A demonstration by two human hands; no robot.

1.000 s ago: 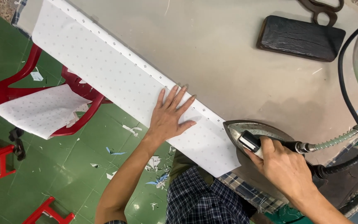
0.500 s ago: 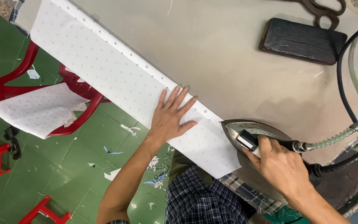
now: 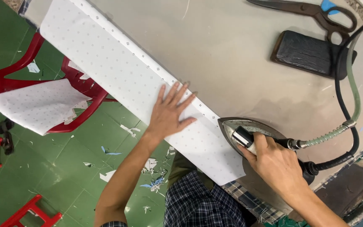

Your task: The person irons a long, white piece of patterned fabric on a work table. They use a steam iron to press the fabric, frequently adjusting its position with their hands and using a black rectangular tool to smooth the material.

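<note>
- Head view: left hand (image 3: 169,115) flat, fingers spread, pressing the fabric (image 3: 135,82) at the table's (image 3: 240,54) near edge.
- Right hand (image 3: 276,162) wrapped tight round the iron (image 3: 253,134) handle; iron sits just beside the fabric's near end, touching it.
- Risk: iron close to the left fingertips, a burn is likely if they meet; hose (image 3: 351,84) could snag.
- Fabric: long white strip with small dots, folded, overhanging the edge above a red chair (image 3: 80,94).

The left hand (image 3: 169,113) lies flat, palm down, fingers spread and pointing away, its forearm bare and extended. The right hand (image 3: 276,164) is curled closed in a grip, knuckles up, wrist angled inward.
</note>
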